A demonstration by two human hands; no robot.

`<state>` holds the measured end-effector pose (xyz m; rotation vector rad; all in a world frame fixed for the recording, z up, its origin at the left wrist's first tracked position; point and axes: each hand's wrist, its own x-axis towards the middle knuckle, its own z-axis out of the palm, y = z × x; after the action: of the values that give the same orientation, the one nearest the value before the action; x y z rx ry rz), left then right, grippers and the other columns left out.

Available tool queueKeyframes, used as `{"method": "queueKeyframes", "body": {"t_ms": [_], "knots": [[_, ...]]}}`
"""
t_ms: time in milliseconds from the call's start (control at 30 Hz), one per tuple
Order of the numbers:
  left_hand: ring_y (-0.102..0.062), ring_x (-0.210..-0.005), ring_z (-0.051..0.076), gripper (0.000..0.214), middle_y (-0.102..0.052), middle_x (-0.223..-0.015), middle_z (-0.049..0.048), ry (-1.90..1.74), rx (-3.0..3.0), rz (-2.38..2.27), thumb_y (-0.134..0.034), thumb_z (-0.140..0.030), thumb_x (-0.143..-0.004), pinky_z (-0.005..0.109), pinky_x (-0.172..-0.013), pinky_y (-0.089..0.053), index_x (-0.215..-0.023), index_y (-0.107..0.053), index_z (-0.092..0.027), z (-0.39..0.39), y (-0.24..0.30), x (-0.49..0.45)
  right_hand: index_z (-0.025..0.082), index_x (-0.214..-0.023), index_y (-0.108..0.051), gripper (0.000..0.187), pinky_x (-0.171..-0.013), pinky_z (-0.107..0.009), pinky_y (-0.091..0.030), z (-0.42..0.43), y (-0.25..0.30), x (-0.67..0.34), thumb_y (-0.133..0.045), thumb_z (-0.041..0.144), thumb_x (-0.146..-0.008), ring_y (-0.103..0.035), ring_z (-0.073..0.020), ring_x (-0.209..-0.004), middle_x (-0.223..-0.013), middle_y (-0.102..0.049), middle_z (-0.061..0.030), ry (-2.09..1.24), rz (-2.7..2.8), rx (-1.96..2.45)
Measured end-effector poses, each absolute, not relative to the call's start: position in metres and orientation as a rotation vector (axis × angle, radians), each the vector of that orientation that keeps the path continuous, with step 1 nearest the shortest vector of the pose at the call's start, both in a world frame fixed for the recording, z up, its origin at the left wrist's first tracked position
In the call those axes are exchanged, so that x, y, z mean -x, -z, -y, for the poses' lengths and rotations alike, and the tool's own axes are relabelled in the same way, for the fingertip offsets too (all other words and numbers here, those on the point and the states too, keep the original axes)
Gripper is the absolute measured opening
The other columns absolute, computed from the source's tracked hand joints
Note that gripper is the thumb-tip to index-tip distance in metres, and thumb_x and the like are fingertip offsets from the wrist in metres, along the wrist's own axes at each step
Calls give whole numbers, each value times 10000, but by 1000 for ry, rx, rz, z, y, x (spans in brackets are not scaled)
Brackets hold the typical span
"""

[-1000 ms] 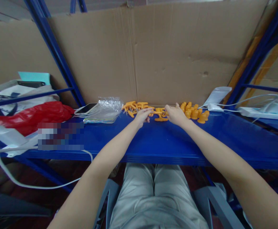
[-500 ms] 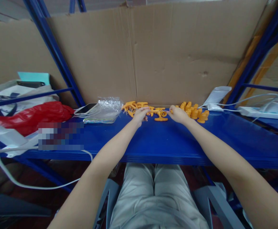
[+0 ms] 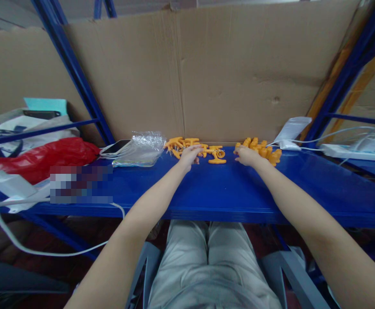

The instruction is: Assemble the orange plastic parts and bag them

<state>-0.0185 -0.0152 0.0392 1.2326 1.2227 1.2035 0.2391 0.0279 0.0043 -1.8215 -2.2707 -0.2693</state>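
My left hand (image 3: 190,156) has its fingers curled at a loose pile of orange T-shaped handles (image 3: 174,143), some with metal springs showing. An orange T-shaped handle (image 3: 204,148) comes out at its fingertips and the fingers are closed on it; their undersides are hidden. Just right of that hand lies an orange cup-shaped piece (image 3: 220,153) with its round mouth toward me. Closer to me, one more T-shaped handle (image 3: 217,161) rests on the blue shelf top. My right hand (image 3: 248,156) is beside a cluster of orange knob-like pieces (image 3: 263,150), thumb and forefinger apart, with nothing visible between them.
Left of the handles lie a clear plastic bag (image 3: 142,152) and a phone (image 3: 118,146). A red plastic bag (image 3: 52,156) and white cables sit farther left. Cardboard (image 3: 222,77) stands behind the blue shelf (image 3: 213,193). At right are a white packet (image 3: 292,133) and a power strip (image 3: 355,151).
My right hand has moved right, away from the cup-shaped piece and toward the cluster of knob-like pieces. My left hand has stayed in place.
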Motion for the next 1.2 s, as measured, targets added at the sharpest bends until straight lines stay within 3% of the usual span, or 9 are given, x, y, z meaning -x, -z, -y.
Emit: {"method": "queueKeyframes", "body": {"t_ms": [100,333,700,1200], "knots": [[-402,-313,27,352,-560,-520,-83,-1207,-1237,-1230,-626,-126,-891,149,-393,-349,-1241,-655,-138,17,-40,18,126,-1130,-668,296,-1014,-513,-457,-28,-5,-242,-664,147,-834,-598,-377,-1202,-1286,-616,-218,269,2263,1835],[-402,-309,22,344,-550,-509,-88,-1200,-1232,-1230,-614,-115,-899,136,-379,-343,-1239,-651,-137,19,-42,18,107,-1171,-666,334,-996,-514,-469,-27,-6,-243,-658,187,-847,-619,-388,-1169,-1275,-624,-239,238,2223,1825],[-422,-334,27,344,-588,-565,-70,-1150,-1322,-1239,-622,-153,-905,154,-409,-369,-1247,-657,-153,13,-36,19,176,-997,-741,189,-899,-477,-517,-36,1,-247,-641,264,-863,-657,-339,-1065,-1099,-708,-167,168,2247,1652],[-451,-354,34,276,-607,-579,-52,-980,-1459,-1188,-622,-181,-925,158,-426,-403,-1195,-672,-154,8,-27,21,180,-1045,-744,276,-974,-551,-451,-40,8,-237,-582,324,-874,-618,-376,-1119,-1129,-706,-180,190,2039,1685]]}}
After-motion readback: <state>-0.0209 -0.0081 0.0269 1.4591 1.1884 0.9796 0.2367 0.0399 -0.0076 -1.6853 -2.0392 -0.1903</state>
